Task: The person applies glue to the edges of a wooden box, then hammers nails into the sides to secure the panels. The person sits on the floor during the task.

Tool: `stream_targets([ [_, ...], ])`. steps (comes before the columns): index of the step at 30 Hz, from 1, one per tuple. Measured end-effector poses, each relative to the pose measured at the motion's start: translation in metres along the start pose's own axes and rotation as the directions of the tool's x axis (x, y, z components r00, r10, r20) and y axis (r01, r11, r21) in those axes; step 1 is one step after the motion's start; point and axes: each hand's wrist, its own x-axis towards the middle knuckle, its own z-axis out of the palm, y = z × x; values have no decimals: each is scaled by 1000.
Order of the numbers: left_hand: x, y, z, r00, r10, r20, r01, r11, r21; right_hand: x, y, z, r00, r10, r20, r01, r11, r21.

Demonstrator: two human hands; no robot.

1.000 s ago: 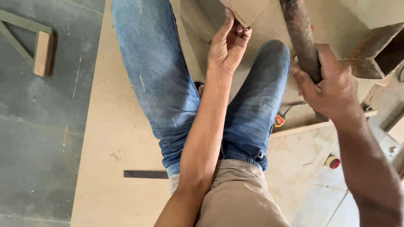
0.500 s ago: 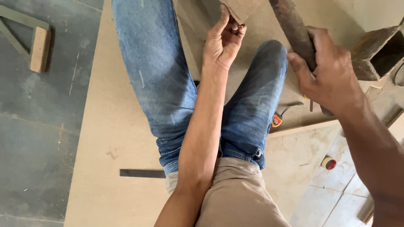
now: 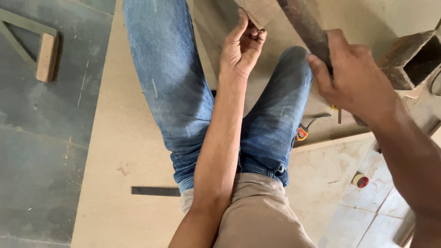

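My left hand (image 3: 242, 46) reaches forward over my jeans-clad legs (image 3: 174, 87) and pinches the lower corner of a small brown board piece (image 3: 258, 10) at the top edge of the view. My right hand (image 3: 356, 80) is closed round a long, dark, rusty-looking tool (image 3: 305, 27) that slants up to the left, its upper end next to the board piece. I sit on a large pale fibreboard sheet (image 3: 124, 151) lying on the floor.
A wooden try square (image 3: 43, 50) lies on the grey floor at the left. A flat dark metal strip (image 3: 154, 191) pokes out from under my leg. A hollow wooden box (image 3: 413, 57) stands at the right, a small red-and-yellow tool (image 3: 302, 133) and a tape roll (image 3: 360, 180) nearby.
My right hand with the dark tool has shifted up and left, closer to the board piece. The left hand keeps its hold on the board.
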Motion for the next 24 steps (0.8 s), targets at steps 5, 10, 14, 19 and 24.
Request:
stream_targets([
  [5, 0, -1, 3, 999, -15, 42, 16, 1000, -18, -4, -6, -1, 955, -153, -256, 152, 988, -23],
  [10, 2, -2, -3, 1000, -12, -13, 12, 999, -34, -16, -7, 15, 907, 7, -420, 113, 959, 260],
  [14, 8, 1, -6, 999, -26, -24, 26, 999, -24, -10, 3, 27, 987, -59, -149, 10, 951, -309],
  [19, 7, 2, -7, 999, -17, 28, 18, 999, -46, -18, -1, 16, 959, 194, -205, -217, 972, -94],
  [24, -1, 1, -5, 998, -39, 52, 43, 997, -64, -18, -12, 13, 960, 225, -166, -221, 974, 38],
])
